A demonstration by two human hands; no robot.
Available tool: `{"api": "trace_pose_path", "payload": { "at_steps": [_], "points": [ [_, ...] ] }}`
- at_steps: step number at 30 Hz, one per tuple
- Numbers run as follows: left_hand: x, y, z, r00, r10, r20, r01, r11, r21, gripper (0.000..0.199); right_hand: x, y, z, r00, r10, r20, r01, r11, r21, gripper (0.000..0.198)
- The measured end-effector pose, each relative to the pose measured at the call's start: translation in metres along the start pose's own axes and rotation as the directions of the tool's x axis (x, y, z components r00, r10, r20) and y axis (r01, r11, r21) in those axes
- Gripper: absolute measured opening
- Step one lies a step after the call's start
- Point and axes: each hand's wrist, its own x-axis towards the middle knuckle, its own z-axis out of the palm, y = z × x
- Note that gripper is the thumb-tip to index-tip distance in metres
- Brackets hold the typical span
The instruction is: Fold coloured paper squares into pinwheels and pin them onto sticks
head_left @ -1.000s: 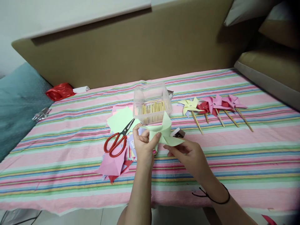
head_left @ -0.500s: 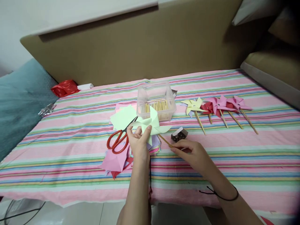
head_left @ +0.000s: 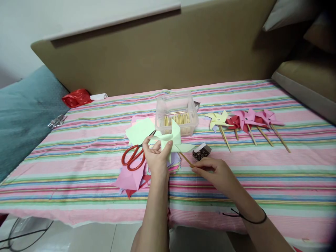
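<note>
Near the middle, left hand (head_left: 157, 159) pinches a green pinwheel (head_left: 177, 140), right hand (head_left: 217, 174) grips a stick (head_left: 187, 160); squeezing hard could crease the blades.

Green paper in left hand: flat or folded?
Folded: the green paper has curved blades sticking out around its middle. Whether it's fastened there, cannot tell; the left hand covers that spot.

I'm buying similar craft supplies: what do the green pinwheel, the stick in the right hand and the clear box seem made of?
Green pinwheel: matte paper, judging by its thin, curled blades. Stick: probably bare wood or bamboo, straw-coloured. Clear box: likely smooth plastic, being see-through.
</note>
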Motion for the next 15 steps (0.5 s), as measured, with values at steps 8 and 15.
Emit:
{"api": "trace_pose_path", "payload": {
  "at_steps": [8,15],
  "points": [
    [-0.0001,-0.0043,-0.0017,0.997,-0.022,0.073,0.013,0.993,0.119,0.058,-0.0005,-0.002,-0.0011,0.999,0.027,-0.043,-0.025,0.998,0.061,0.015],
    [-0.0033,-0.0017,-0.0075,0.86,0.458,0.226,-0.501,0.668,0.551,0.066,0.0,0.0004,-0.0044,0.995,0.057,-0.079,-0.055,0.998,0.025,0.014]
  ]
}}
